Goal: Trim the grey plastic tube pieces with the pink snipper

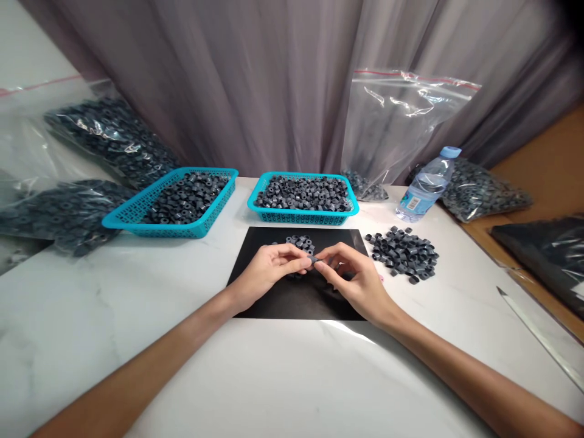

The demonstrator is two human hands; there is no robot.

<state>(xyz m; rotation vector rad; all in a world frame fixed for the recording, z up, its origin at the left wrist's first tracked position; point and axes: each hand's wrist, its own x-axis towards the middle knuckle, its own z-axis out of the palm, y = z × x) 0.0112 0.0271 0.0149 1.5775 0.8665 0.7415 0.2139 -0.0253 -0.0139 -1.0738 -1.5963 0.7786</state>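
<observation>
Both my hands meet over a black mat [274,304] on the white table. My left hand [269,267] and my right hand [353,277] pinch one small dark grey ring [312,260] between their fingertips. Just beyond the fingers a small cluster of the same rings [301,243] lies on the mat. A loose pile of rings [404,252] sits on the table to the right of the mat.
Two teal baskets [137,213] [255,204] full of grey rings stand behind the mat. Clear bags of rings lie at the far left [109,137] and far right [483,191]. A water bottle [426,185] leans at the back right. A grey curtain hangs behind.
</observation>
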